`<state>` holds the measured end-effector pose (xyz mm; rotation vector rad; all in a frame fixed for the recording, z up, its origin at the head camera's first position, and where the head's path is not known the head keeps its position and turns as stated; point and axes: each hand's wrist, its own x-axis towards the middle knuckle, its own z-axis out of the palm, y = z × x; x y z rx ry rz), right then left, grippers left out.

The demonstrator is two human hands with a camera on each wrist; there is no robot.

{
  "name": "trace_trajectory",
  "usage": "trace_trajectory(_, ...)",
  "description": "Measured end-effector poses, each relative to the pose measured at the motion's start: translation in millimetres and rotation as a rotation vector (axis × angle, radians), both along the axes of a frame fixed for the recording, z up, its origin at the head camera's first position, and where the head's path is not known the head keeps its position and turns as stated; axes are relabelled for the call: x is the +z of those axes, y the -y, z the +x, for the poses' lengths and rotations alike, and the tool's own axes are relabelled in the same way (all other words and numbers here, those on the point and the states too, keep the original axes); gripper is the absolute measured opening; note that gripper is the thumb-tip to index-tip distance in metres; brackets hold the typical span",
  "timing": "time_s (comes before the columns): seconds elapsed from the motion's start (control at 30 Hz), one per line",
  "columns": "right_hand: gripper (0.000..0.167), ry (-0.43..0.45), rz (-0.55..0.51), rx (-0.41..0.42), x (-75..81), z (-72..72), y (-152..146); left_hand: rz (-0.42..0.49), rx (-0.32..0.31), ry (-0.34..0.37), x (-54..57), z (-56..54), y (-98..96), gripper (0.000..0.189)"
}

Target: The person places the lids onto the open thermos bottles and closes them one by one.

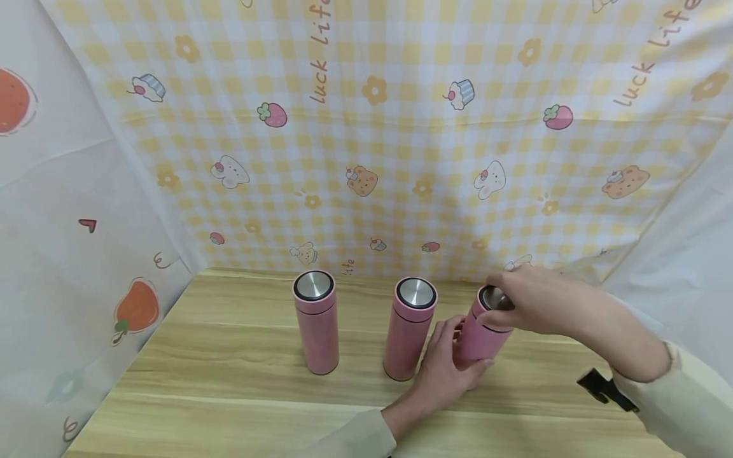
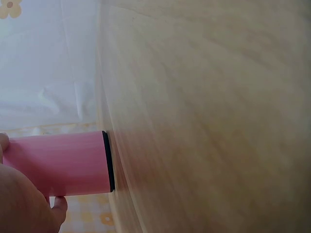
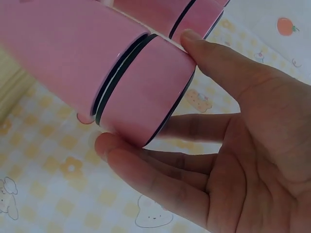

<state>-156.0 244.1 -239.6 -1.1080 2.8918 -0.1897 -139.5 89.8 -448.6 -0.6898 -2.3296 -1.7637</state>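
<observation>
Three pink thermos bottles with steel-topped lids stand in a row on the table. My left hand (image 1: pixel 443 375) is wrapped round the body of the rightmost thermos bottle (image 1: pixel 480 340). In the left wrist view, the black base of that thermos bottle (image 2: pixel 73 165) is right at the tabletop. From above, my right hand (image 1: pixel 538 299) grips its lid (image 3: pixel 146 87), thumb on one side and fingers on the other. A narrow dark gap shows between lid and body in the right wrist view. The middle thermos bottle (image 1: pixel 408 337) stands just left of my left hand.
Farther left is another upright thermos bottle (image 1: pixel 317 331). A yellow checked cloth (image 1: pixel 401 140) hangs behind the wooden table (image 1: pixel 229 356), with white cloth (image 1: pixel 57 191) along the left side. A black strap (image 1: pixel 607 389) sticks out from the right sleeve.
</observation>
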Motion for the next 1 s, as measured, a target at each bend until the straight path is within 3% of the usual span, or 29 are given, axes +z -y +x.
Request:
trace_trajectory(0.1,0.033,0.017,-0.012,0.035,2.1,-0.7,-6,0.001,-0.002,0.001,0.6,0.0,0.0,0.068)
trace_trajectory(0.23,0.059,0.039,-0.027,0.095,6.9,-1.0,-16,0.001,-0.002,-0.006,1.4,-0.2,-0.1,0.068)
trace_trajectory(0.33,0.07,0.053,-0.029,0.152,11.1,-1.3,-23,0.0,-0.002,-0.01,1.6,-0.4,-0.1,0.069)
trace_trajectory(0.5,0.062,0.078,-0.02,0.23,12.8,-3.8,-23,-0.002,-0.01,0.004,1.0,0.2,1.3,0.068)
trace_trajectory(1.0,0.058,0.14,-0.001,0.157,14.7,-3.3,-15,0.01,-0.014,-0.008,-0.9,0.2,1.5,0.068)
